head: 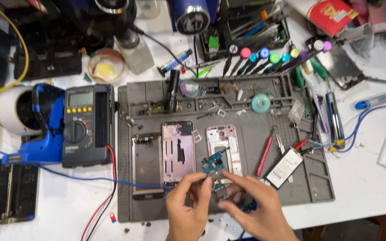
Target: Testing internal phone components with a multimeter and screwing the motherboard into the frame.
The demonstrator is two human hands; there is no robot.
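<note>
My left hand [188,209] and my right hand [255,209] come up from the bottom edge, palms turned down, and the fingertips meet between them. Together the fingers close on a small blue circuit board [213,168]; my left thumb and forefinger pinch its lower left side, and my right forefinger lies along its lower right side. The board is held just above the grey work mat [318,178]. Its long axis goes from my fingertips up and a little to the right, so its far end points away from me.

Just beyond my fingers lies a pink phone frame [222,143], and left of it a second pink frame [178,151], then a dark screen panel [146,165]. To the right of my right hand are red tweezers [264,156] and a white battery [284,168]. The tray slots at the far edge of the mat hold small parts and a round teal tape roll [260,103].
</note>
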